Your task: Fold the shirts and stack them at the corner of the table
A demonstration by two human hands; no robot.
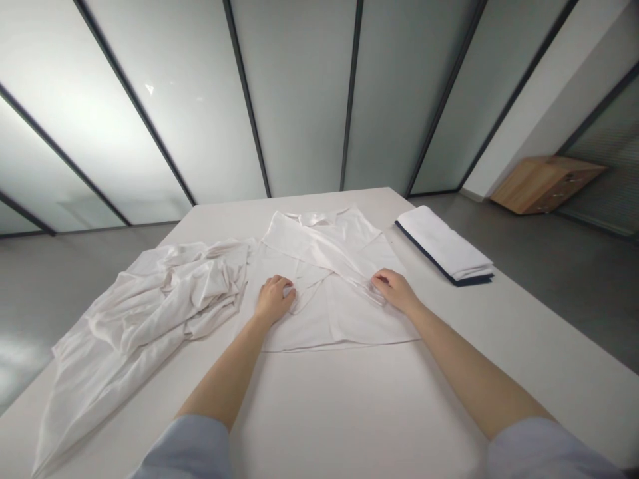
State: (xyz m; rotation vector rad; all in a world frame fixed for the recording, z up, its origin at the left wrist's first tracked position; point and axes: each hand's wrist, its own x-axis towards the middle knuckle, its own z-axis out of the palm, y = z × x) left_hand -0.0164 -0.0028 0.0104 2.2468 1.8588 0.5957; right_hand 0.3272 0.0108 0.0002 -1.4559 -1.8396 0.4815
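A white collared shirt (344, 326) lies spread on the table, its collar toward the far end and its sleeves crossed over the body. My right hand (394, 289) is closed, pinching the end of the sleeve that runs diagonally down to the right. On the left side of the shirt, my left hand (274, 301) has curled fingers with a bit of white cloth between thumb and fingertips. Both hands rest low over the fabric. The tips of the left fingers are partly hidden.
A crumpled heap of white clothing (164, 299) covers the table's left side and reaches its near left corner. To the right sits a folded stack of white and dark navy cloth (444, 243). The white table (319, 412) ends before frosted glass panels; a wooden cabinet (544, 183) stands beyond.
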